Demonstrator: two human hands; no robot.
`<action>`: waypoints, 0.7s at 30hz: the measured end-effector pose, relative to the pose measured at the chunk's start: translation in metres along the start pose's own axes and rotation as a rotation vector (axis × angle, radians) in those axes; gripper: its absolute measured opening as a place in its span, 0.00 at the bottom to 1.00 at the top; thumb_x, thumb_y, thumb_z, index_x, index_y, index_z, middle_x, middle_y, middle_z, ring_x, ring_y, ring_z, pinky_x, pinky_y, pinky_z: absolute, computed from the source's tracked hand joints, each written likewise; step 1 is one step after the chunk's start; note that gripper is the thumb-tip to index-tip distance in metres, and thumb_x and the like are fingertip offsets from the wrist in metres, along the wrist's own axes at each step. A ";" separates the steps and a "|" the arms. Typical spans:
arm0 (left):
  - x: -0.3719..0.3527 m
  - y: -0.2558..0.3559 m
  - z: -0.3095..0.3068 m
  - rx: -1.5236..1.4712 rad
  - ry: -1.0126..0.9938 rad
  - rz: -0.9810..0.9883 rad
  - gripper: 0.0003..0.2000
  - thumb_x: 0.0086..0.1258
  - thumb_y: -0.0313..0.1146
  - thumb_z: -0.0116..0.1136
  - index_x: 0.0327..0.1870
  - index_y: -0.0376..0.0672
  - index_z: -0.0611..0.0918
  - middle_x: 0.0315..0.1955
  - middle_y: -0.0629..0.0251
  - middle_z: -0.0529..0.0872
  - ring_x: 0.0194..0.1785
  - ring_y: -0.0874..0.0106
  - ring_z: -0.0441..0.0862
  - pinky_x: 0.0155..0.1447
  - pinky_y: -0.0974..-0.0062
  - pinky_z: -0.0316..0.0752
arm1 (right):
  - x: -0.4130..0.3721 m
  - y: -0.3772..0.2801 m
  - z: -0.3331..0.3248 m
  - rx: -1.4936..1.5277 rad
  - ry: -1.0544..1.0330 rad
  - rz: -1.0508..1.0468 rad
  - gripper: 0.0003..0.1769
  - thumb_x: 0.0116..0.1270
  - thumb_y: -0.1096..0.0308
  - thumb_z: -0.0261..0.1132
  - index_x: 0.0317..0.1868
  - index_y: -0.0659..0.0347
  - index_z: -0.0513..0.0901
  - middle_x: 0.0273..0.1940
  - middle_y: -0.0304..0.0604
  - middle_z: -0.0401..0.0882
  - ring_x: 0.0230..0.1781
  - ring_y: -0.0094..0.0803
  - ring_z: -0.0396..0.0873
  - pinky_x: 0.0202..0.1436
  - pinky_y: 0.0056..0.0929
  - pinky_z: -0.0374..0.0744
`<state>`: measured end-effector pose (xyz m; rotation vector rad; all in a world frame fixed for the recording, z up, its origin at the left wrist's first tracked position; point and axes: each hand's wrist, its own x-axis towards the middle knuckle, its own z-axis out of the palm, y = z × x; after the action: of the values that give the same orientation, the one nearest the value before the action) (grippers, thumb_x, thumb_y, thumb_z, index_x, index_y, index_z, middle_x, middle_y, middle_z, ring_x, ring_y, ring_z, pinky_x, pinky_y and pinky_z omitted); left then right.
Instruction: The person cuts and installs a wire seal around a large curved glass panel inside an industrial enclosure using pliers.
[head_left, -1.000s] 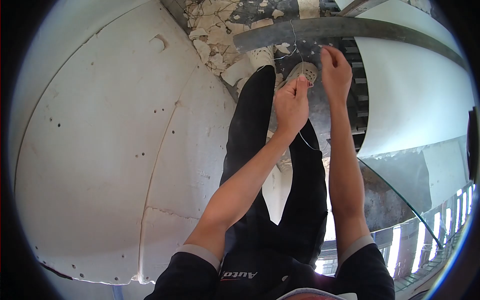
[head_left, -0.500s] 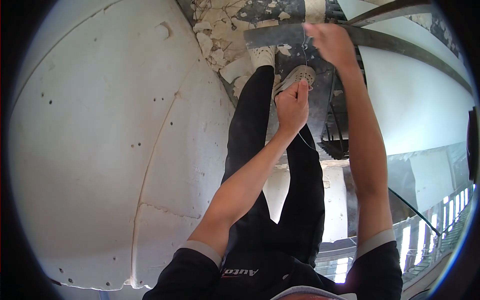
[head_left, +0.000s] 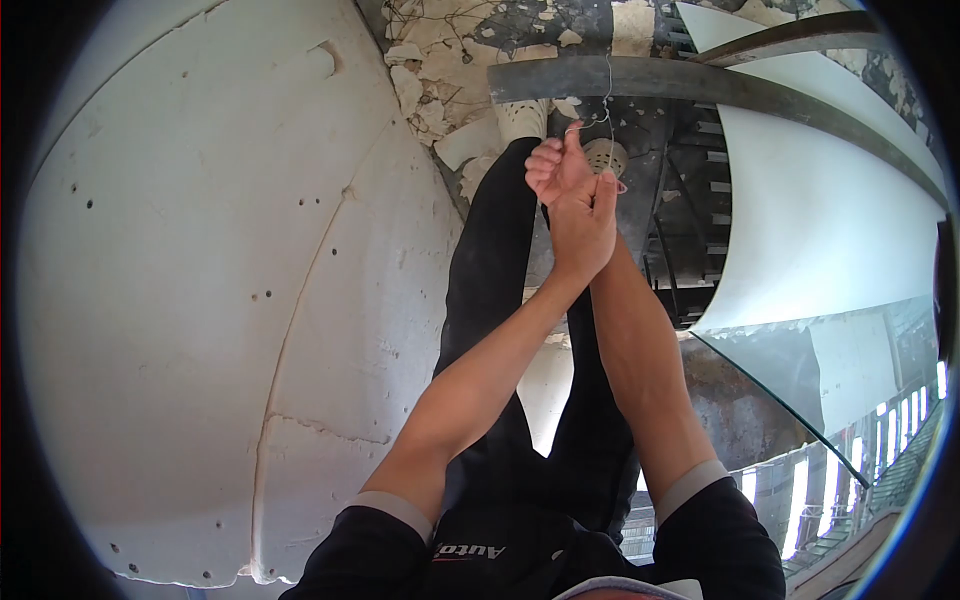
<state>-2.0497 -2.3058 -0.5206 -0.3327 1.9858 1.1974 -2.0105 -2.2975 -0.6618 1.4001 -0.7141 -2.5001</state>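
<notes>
A thin pale wire (head_left: pixel 608 85) runs down over a curved grey metal strip (head_left: pixel 640 77) and has a small kinked loop below it. My left hand (head_left: pixel 583 228) is closed around the lower part of the wire, thumb pointing up. Just behind it, with the forearms crossed, my right hand (head_left: pixel 556 170) has its fingers curled and thumb raised. A bend of the wire passes by that thumb tip. The inside of my right hand is partly hidden by the left one.
A large white curved panel (head_left: pixel 190 300) with small holes fills the left side. Plaster fragments (head_left: pixel 440 75) litter the floor ahead. To the right stand a smooth white sheet (head_left: pixel 810 210), a dark slatted rack (head_left: pixel 712 185) and a glass-like pane (head_left: pixel 860 370). My shoes (head_left: pixel 520 120) are below the strip.
My right hand has come down from the metal strip and across to the left, behind my left hand. The wire now bends near its thumb. My left hand has barely moved.
</notes>
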 end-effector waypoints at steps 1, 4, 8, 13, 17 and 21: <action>0.002 -0.001 -0.001 -0.002 0.007 0.024 0.20 0.74 0.44 0.52 0.30 0.36 0.83 0.12 0.71 0.70 0.19 0.82 0.65 0.25 0.76 0.61 | -0.009 0.002 0.011 -0.081 0.169 0.080 0.37 0.59 0.24 0.49 0.24 0.54 0.70 0.17 0.33 0.63 0.18 0.29 0.61 0.22 0.27 0.64; -0.002 -0.002 -0.003 -0.023 -0.025 -0.026 0.19 0.75 0.43 0.51 0.30 0.36 0.83 0.12 0.71 0.70 0.19 0.82 0.64 0.25 0.77 0.61 | -0.066 -0.004 0.033 -0.341 0.340 -0.130 0.39 0.62 0.25 0.49 0.34 0.59 0.77 0.22 0.39 0.71 0.24 0.34 0.71 0.30 0.32 0.72; -0.001 0.004 -0.003 0.012 -0.047 -0.057 0.17 0.74 0.39 0.50 0.30 0.35 0.82 0.11 0.64 0.73 0.16 0.75 0.67 0.25 0.73 0.63 | -0.099 -0.046 0.015 -0.538 0.775 -0.566 0.37 0.64 0.33 0.55 0.41 0.65 0.80 0.31 0.43 0.80 0.34 0.37 0.80 0.41 0.34 0.77; -0.005 0.007 0.002 0.047 -0.021 -0.028 0.16 0.74 0.38 0.50 0.30 0.35 0.82 0.12 0.60 0.73 0.16 0.72 0.69 0.25 0.70 0.64 | -0.091 -0.039 0.116 -1.696 0.851 -0.376 0.25 0.64 0.46 0.63 0.43 0.62 0.86 0.32 0.45 0.85 0.32 0.29 0.81 0.36 0.27 0.76; -0.004 0.006 -0.004 0.078 -0.043 -0.036 0.16 0.74 0.37 0.50 0.30 0.35 0.82 0.14 0.56 0.76 0.16 0.68 0.72 0.26 0.68 0.65 | -0.064 -0.038 0.100 -1.855 1.042 -0.631 0.24 0.66 0.50 0.60 0.31 0.66 0.86 0.28 0.53 0.83 0.32 0.37 0.83 0.42 0.32 0.79; -0.009 -0.007 0.005 0.081 -0.002 0.023 0.17 0.74 0.40 0.51 0.31 0.36 0.83 0.11 0.65 0.72 0.17 0.80 0.67 0.23 0.75 0.62 | -0.055 -0.047 0.089 -1.162 0.808 -0.465 0.18 0.70 0.59 0.57 0.36 0.67 0.84 0.33 0.49 0.85 0.34 0.37 0.82 0.42 0.35 0.80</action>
<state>-2.0373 -2.3072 -0.5197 -0.2680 2.0348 1.1269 -2.0520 -2.2074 -0.6046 1.8112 1.1101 -1.6334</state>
